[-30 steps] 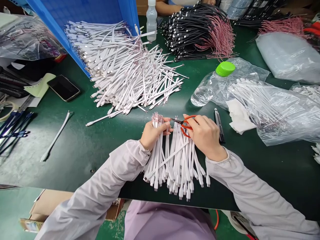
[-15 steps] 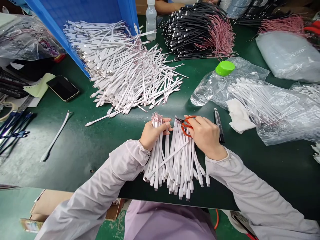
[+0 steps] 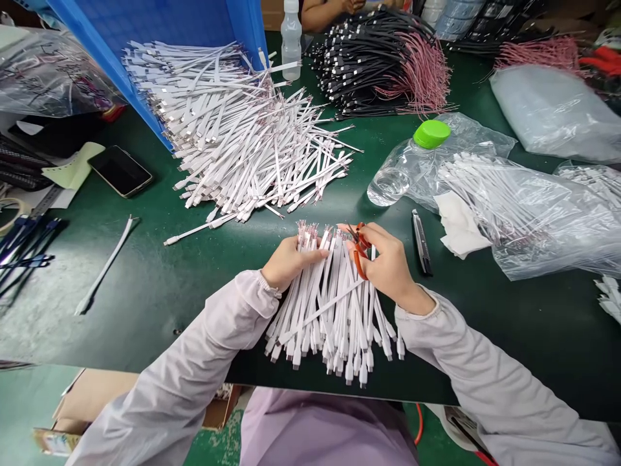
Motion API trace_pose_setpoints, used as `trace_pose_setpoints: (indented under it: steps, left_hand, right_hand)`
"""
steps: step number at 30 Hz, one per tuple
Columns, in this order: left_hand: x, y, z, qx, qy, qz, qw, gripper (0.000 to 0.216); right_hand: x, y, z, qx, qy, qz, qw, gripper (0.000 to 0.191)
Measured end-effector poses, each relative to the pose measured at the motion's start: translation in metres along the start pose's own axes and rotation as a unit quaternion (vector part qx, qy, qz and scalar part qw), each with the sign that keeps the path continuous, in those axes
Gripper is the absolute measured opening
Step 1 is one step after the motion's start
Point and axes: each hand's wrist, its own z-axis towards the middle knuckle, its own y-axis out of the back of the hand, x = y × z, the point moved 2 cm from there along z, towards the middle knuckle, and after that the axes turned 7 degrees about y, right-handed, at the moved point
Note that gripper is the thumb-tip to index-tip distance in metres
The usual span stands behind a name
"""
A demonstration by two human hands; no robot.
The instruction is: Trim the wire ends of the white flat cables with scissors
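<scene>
Short white flat cables (image 3: pixel 334 310) lie fanned out at the table's front edge, plugs toward me and stripped reddish wire ends away from me. My left hand (image 3: pixel 288 260) is closed around a bunch of them just below the wire ends, thumb across the front. In my right hand (image 3: pixel 392 265) are orange-handled cutters (image 3: pixel 359 249), their dark tips pointing left beside the wire ends. The right fingertips are close to the upper ends of the cables; whether the blades touch a wire is too small to tell.
A large pile of white cables (image 3: pixel 252 142) spills from a blue bin (image 3: pixel 169 22). Black cables (image 3: pixel 363 65) lie at the back near another person's arm (image 3: pixel 323 14). A green-capped bottle (image 3: pixel 395 171), a utility knife (image 3: pixel 421 243) and bagged cables (image 3: pixel 543 213) are rightward; a phone (image 3: pixel 120 171) is leftward.
My right hand has shifted slightly left with the cutters, which have turned. The left hand's thumb has moved over, and the gap between the held bunch and the other cables has closed.
</scene>
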Motion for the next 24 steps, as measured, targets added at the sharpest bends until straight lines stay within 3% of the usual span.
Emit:
trace_pose_setpoints:
  steps: [9,14,19,24]
  left_hand:
    - [-0.0028,-0.0071,-0.0011,0.0,-0.03,-0.029,0.999,0.033]
    - [-0.0011,-0.0067,-0.0006,-0.023,-0.024,-0.033,0.999,0.034]
    - [0.0001,-0.008,-0.0002,0.027,0.001,-0.068,0.997,0.035]
    - [0.0016,-0.0094,0.0016,0.084,0.035,-0.114,0.989,0.036]
  right_hand:
    - [0.0064,-0.0033,0.0008,0.025,-0.003,0.043,0.999,0.018]
    - [0.0037,-0.0045,0.0002,-0.002,-0.002,0.05,0.999,0.014]
    - [0.0012,-0.0051,0.0,-0.014,-0.025,0.085,0.996,0.018]
    - [0.0032,-0.0057,0.0015,0.012,-0.116,0.211,0.97,0.023]
